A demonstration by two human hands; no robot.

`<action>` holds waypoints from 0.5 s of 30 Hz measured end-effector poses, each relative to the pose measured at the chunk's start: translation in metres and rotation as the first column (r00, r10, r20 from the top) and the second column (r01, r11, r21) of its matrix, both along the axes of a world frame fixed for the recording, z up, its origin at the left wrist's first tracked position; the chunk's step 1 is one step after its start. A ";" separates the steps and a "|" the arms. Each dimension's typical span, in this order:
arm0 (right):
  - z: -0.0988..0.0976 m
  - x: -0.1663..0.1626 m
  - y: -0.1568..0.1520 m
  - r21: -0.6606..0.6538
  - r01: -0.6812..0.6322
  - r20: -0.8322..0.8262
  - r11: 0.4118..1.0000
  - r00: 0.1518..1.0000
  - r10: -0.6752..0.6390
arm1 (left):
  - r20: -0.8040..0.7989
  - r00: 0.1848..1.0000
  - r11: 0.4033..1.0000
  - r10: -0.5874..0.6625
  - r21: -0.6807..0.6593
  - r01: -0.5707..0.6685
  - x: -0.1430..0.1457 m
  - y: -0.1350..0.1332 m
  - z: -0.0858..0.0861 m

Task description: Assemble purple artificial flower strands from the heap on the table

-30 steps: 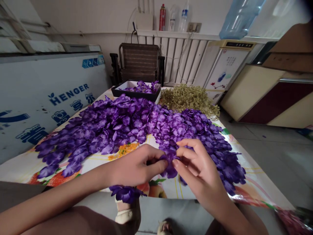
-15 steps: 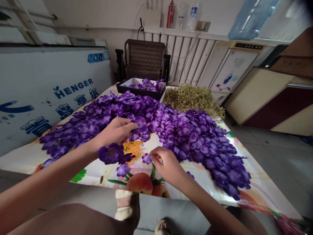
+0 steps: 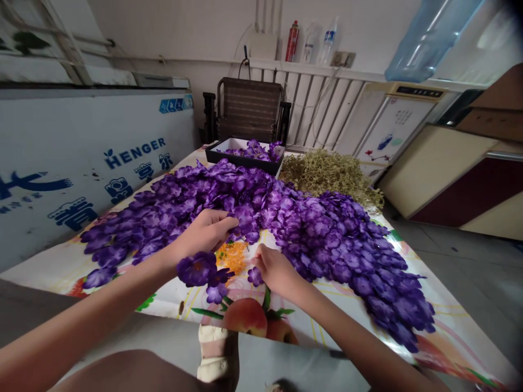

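Observation:
A big heap of purple cloth flower petals [image 3: 261,218] covers a table with a fruit-printed cloth [image 3: 253,316]. My left hand [image 3: 206,231] reaches into the heap and pinches a purple petal [image 3: 244,213] between thumb and fingers. A string of purple flowers [image 3: 198,269] hangs below that wrist. My right hand [image 3: 275,268] rests curled on the cloth at the heap's near edge, next to a small loose petal [image 3: 255,276]; what its fingers hold is hidden.
A dark tray of petals [image 3: 245,155] stands at the table's far end beside a pile of dry green stems [image 3: 329,171]. A chest freezer [image 3: 81,152] lies left, a chair [image 3: 249,111] behind, a water dispenser [image 3: 398,117] at right.
Both hands left the spot where they worked together on a petal. My left hand went forward into the heap; my right hand dropped to the cloth. The view shifted slightly.

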State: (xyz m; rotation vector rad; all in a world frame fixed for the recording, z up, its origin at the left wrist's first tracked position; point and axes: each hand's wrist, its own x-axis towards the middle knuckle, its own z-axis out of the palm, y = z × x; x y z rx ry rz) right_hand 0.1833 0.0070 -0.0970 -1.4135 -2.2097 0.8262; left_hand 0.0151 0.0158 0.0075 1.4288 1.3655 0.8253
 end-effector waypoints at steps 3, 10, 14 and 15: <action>0.006 0.009 -0.002 -0.056 0.073 -0.210 0.996 0.974 -0.083 | -0.006 1.000 1.000 -0.027 0.001 0.027 0.005 -0.005 0.001; 0.039 0.035 -0.019 -0.303 -0.003 -0.655 0.953 0.727 -0.206 | -0.014 0.992 0.992 -0.126 0.009 0.126 0.021 -0.018 0.011; 0.062 0.049 -0.040 -0.399 -0.058 -0.764 0.915 0.573 -0.297 | -0.016 0.980 0.980 -0.199 0.021 0.200 0.029 -0.025 0.015; 0.067 0.052 -0.044 -0.413 -0.069 -0.778 0.908 0.545 -0.312 | -0.019 0.976 0.976 -0.217 0.025 0.217 0.031 -0.026 0.016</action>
